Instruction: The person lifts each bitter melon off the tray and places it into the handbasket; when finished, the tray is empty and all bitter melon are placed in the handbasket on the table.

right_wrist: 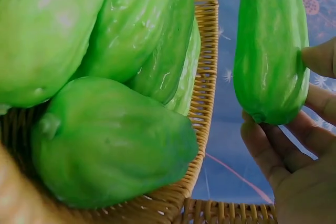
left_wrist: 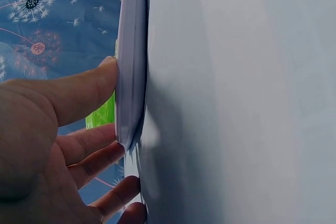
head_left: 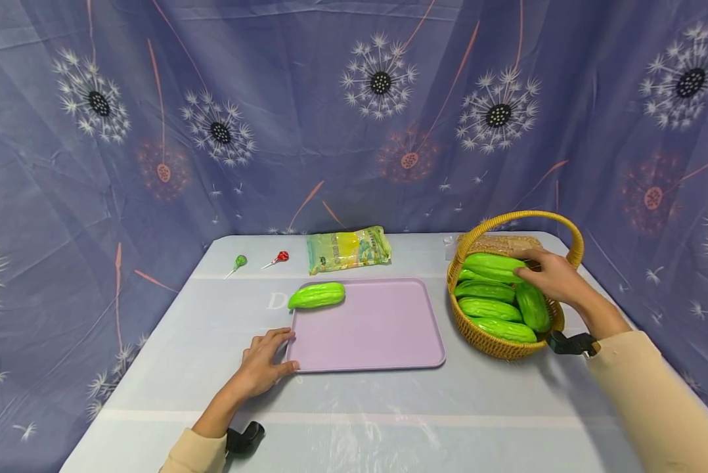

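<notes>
The right hand (head_left: 552, 276) grips a green gourd (head_left: 494, 267) over the wicker basket (head_left: 496, 345), with more gourds piled inside under it. The left hand (head_left: 263, 363) rests open on the purple tray (head_left: 372, 335), one gourd (head_left: 316, 295) lying beyond its fingers

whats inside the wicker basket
The wicker basket holds several green gourds, piled together. The right hand grips the top gourd. How many more lie beneath the pile, and the basket's floor, cannot be seen.

Basket (head_left: 573, 240) right of tray (head_left: 383, 328); gourd (head_left: 316, 295) on tray.
</notes>
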The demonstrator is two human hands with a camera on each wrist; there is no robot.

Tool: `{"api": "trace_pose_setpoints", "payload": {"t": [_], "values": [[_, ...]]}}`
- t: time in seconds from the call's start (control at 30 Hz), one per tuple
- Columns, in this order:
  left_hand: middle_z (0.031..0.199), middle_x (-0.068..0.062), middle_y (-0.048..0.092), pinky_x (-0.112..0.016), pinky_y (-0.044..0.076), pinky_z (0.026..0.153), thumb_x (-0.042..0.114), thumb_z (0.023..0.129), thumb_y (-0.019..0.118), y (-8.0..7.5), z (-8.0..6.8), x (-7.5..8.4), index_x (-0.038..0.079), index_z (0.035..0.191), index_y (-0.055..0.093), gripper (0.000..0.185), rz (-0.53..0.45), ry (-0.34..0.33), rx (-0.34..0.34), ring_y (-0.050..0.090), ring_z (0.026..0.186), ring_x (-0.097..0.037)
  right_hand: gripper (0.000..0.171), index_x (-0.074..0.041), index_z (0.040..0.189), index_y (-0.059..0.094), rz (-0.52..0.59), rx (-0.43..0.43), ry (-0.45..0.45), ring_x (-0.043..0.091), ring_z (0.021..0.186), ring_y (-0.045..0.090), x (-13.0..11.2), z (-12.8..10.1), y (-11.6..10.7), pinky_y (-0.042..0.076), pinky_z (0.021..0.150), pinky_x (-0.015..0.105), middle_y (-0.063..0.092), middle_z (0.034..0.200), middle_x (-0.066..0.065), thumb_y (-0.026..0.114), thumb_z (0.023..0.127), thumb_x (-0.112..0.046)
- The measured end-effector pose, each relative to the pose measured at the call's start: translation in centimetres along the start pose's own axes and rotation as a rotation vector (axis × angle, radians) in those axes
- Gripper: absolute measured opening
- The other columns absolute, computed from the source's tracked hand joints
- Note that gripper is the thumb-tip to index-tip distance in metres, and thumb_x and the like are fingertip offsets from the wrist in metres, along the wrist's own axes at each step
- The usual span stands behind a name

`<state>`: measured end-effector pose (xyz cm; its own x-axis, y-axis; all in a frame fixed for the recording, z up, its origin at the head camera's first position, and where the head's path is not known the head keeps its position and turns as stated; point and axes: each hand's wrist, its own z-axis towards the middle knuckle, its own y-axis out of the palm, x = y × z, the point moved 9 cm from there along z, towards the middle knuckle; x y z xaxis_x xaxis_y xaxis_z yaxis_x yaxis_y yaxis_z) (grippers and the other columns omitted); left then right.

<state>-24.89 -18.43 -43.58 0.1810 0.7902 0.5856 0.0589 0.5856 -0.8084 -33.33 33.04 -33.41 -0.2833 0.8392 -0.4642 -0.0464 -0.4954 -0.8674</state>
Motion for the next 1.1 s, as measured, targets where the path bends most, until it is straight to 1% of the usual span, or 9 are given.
{"api": "trace_pose_setpoints", "payload": {"t": [0.13, 0.27, 0.47, 0.6, 0.77, 0.83, 0.9, 1.0, 1.1], "values": [[0.141, -0.009, 0.047, -0.049, 0.027, 0.09, 0.023, 0.079, 0.073, 0.1, 0.1, -0.1, 0.007, 0.13, 0.054, 0.057, -0.004, -0.007, -0.007, 0.039, 0.122, -0.032, 0.05, -0.001, 0.136, 0.048, 0.0, -0.042, 0.029, 0.044, 0.113, 0.051, 0.5, 0.7, 0.7, 0.042, 0.088, 0.057, 0.046, 0.134, 0.028, 0.047, 0.097, -0.033], [0.142, -0.009, 0.046, -0.05, 0.027, 0.09, 0.023, 0.08, 0.073, 0.1, 0.1, -0.1, 0.007, 0.13, 0.054, 0.056, -0.003, -0.007, -0.008, 0.039, 0.123, -0.032, 0.052, 0.001, 0.137, 0.045, 0.002, -0.084, 0.038, 0.045, 0.116, 0.049, 0.9, 1.2, 1.4, 0.041, 0.09, 0.058, 0.043, 0.136, 0.029, 0.046, 0.098, -0.034], [0.142, -0.009, 0.047, -0.049, 0.028, 0.089, 0.023, 0.08, 0.072, 0.0, 0.0, 0.0, 0.007, 0.13, 0.054, 0.056, -0.002, -0.004, -0.008, 0.039, 0.122, -0.032, 0.051, 0.003, 0.137, 0.044, 0.03, -0.118, 0.033, 0.047, 0.116, 0.05, 1.1, 1.6, 2.4, 0.04, 0.091, 0.058, 0.045, 0.135, 0.031, 0.045, 0.099, -0.031], [0.141, -0.009, 0.047, -0.049, 0.028, 0.089, 0.023, 0.08, 0.073, 0.0, 0.0, 0.1, 0.007, 0.13, 0.054, 0.056, 0.0, -0.002, -0.007, 0.039, 0.122, -0.032, 0.052, 0.002, 0.138, 0.042, 0.033, -0.134, 0.044, 0.048, 0.118, 0.048, 1.4, 1.7, 2.8, 0.04, 0.092, 0.058, 0.043, 0.137, 0.032, 0.044, 0.1, -0.032], [0.141, -0.008, 0.047, -0.049, 0.027, 0.09, 0.024, 0.08, 0.073, 0.0, 0.0, 0.0, 0.007, 0.13, 0.054, 0.056, -0.004, -0.008, -0.012, 0.039, 0.123, -0.032, 0.051, 0.002, 0.139, 0.04, 0.028, -0.145, 0.049, 0.04, 0.104, 0.058, 1.7, 1.7, 3.0, 0.042, 0.088, 0.056, 0.045, 0.135, 0.032, 0.043, 0.1, -0.031], [0.141, -0.008, 0.047, -0.048, 0.027, 0.09, 0.024, 0.079, 0.073, 0.0, 0.0, -0.1, 0.007, 0.13, 0.054, 0.056, -0.005, -0.011, -0.013, 0.039, 0.123, -0.032, 0.051, 0.002, 0.139, 0.04, 0.023, -0.145, 0.047, 0.04, 0.104, 0.058, 1.7, 1.8, 3.1, 0.042, 0.088, 0.056, 0.045, 0.135, 0.032, 0.042, 0.101, -0.031], [0.141, -0.008, 0.047, -0.048, 0.027, 0.09, 0.024, 0.079, 0.073, 0.0, 0.0, -0.1, 0.008, 0.129, 0.054, 0.056, -0.009, -0.014, -0.014, 0.039, 0.123, -0.032, 0.05, 0.002, 0.139, 0.04, 0.024, -0.142, 0.045, 0.044, 0.109, 0.055, 1.8, 1.8, 3.0, 0.041, 0.089, 0.057, 0.044, 0.136, 0.032, 0.041, 0.101, -0.03], [0.141, -0.008, 0.047, -0.049, 0.027, 0.09, 0.024, 0.08, 0.073, 0.0, 0.0, 0.0, 0.008, 0.13, 0.054, 0.056, -0.01, -0.017, -0.015, 0.038, 0.124, -0.032, 0.049, 0.002, 0.139, 0.04, 0.024, -0.127, 0.035, 0.049, 0.118, 0.047, 1.7, 1.8, 2.9, 0.039, 0.092, 0.06, 0.042, 0.138, 0.032, 0.042, 0.101, -0.028], [0.141, -0.008, 0.047, -0.049, 0.027, 0.091, 0.024, 0.08, 0.073, 0.0, 0.0, 0.0, 0.008, 0.13, 0.054, 0.056, -0.009, -0.017, -0.014, 0.039, 0.123, -0.032, 0.051, 0.002, 0.14, 0.039, 0.024, -0.118, 0.031, 0.051, 0.121, 0.043, 1.6, 1.8, 2.7, 0.038, 0.094, 0.061, 0.038, 0.141, 0.031, 0.042, 0.1, -0.029]]}}
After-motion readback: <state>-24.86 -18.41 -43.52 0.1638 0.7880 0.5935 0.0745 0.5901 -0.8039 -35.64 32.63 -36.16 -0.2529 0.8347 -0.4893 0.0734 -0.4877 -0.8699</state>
